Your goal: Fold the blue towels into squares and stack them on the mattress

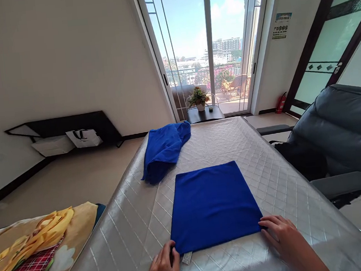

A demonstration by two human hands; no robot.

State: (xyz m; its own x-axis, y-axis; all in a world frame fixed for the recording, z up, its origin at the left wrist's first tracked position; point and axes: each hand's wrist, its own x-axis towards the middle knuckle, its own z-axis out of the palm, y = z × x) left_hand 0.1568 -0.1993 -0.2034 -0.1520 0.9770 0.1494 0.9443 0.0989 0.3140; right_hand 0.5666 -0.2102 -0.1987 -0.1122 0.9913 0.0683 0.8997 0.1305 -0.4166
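A blue cloth lies spread nearly flat in a four-cornered shape on the silver quilted table cover. My left hand pinches its near left corner, beside a small white tag that sticks out from under the edge. At the near right corner, my right hand grips the cloth between thumb and fingers. Farther back on the left, a second blue cloth sits crumpled, apart from the flat one and from both hands.
Right of the table stands a dark padded armchair. Beyond the far end, a potted plant rests on a small black stand before the glass sliding door. Yellow and patterned fabrics lie at lower left; a white bag is by the wall.
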